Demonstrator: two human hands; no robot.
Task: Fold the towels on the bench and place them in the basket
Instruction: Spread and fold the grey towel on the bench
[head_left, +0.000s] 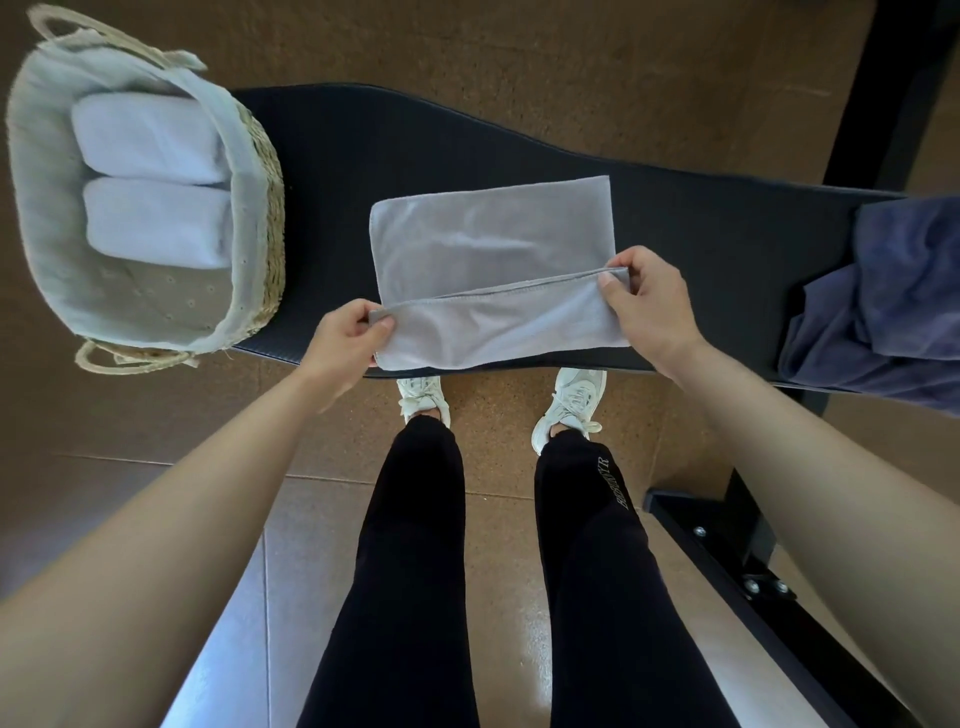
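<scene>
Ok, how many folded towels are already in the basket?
2. The far white towel and the near white towel lie side by side in the basket. More could be hidden beneath them.

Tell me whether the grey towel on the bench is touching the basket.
Apart. The head view shows a strip of bare black bench between the left edge of the grey towel and the woven wall of the basket.

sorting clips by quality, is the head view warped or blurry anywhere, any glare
Head view: strong wide-angle warp, the bench bows and the forearms stretch towards the lower corners; the grey towel and the left hand and right hand pinching it are sharp; soft glare on the floor tiles beside the legs.
</scene>
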